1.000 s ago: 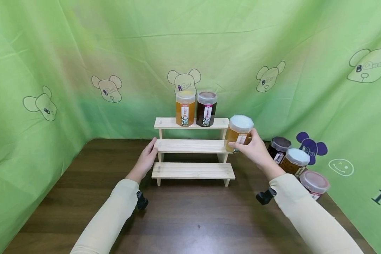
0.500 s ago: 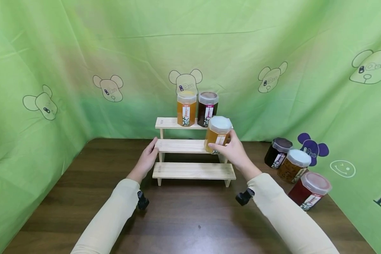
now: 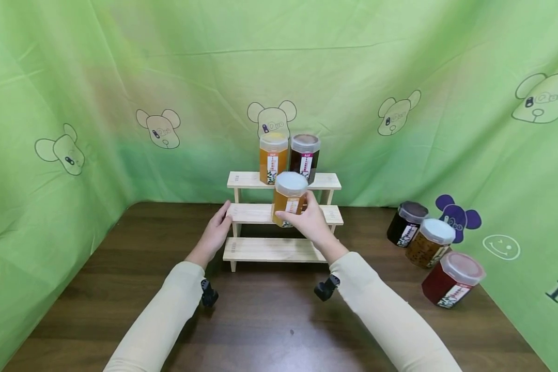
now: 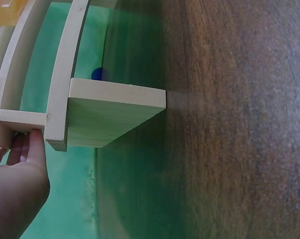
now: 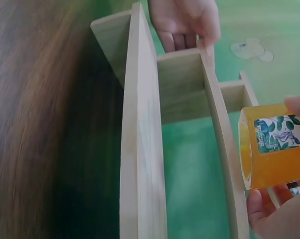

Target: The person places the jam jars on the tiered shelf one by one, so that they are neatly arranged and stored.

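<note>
My right hand (image 3: pixel 312 223) grips a jar of amber contents (image 3: pixel 283 205) with a whitish lid, thumb on the near side and fingers round the right. The jar is upright at the middle step of a pale wooden three-step stand (image 3: pixel 251 213). In the right wrist view, a narrow gap shows between the jar's base (image 5: pixel 245 149) and the step. My left hand (image 3: pixel 215 230) holds the left end of that middle step; its fingers (image 4: pixel 36 149) press against the side in the left wrist view. An orange jar (image 3: pixel 273 157) and a dark jar (image 3: pixel 305 155) stand on the top step.
Three more jars stand on the brown table (image 3: pixel 279 320) to the right: a dark one (image 3: pixel 406 225), a brown speckled one (image 3: pixel 430 243) and a red one (image 3: pixel 453 279). Green printed cloth (image 3: pixel 204 103) hangs behind and at both sides. The lowest step (image 3: pixel 269 249) bears no jar.
My right hand has carried the amber jar leftward from the stand's right end to near the middle of the centre step. The left hand has stayed at the stand's left end.
</note>
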### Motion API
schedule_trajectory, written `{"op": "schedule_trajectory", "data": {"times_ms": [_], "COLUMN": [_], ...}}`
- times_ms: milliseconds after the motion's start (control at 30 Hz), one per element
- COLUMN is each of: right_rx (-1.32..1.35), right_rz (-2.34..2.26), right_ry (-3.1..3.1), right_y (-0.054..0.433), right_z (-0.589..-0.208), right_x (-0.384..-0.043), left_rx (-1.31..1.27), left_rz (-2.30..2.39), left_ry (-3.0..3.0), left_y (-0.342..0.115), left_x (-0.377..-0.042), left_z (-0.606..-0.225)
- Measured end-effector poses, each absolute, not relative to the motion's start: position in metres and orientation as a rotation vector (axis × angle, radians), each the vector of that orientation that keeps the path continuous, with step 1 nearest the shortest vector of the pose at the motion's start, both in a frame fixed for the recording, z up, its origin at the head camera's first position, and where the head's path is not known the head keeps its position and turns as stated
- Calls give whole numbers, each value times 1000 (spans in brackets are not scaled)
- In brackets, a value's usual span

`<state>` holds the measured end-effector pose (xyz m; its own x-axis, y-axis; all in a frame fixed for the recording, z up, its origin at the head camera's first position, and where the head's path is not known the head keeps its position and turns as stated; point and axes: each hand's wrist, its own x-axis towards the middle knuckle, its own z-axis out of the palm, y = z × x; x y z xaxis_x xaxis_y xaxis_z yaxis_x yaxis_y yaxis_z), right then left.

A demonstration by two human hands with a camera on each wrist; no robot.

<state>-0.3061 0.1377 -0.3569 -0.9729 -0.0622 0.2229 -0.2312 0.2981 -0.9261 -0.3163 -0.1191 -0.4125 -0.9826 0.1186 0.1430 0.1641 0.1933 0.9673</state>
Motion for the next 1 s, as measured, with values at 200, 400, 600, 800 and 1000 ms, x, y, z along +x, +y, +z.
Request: {"op": "schedule_trajectory", "data": {"times_ms": [200, 400, 600, 800, 1000], "right_rx": [309, 322, 292, 262, 239], "right_rz": [1766, 1774, 1759, 1745, 1716], "right_ry": [-2397, -2355, -2353, -2350, -2351], "right_y": [120, 107, 100, 99, 97], "right_z": [-361, -361, -358, -360, -363], "right_x": [-310, -313, -315, -319, -321], "left_rx": [-271, -283, -283, -277, -285], "left_rz": [-1953, -1953, -1947, -1951, -1936], "left_ry": [-2407, -2402, -2409, -2399, -2400], "left_y": [-119, -118, -119, -118, -118], "left_x": [-315, -314, -316, -315, -314], "left_z": [-411, -410, -411, -411, -411]}}
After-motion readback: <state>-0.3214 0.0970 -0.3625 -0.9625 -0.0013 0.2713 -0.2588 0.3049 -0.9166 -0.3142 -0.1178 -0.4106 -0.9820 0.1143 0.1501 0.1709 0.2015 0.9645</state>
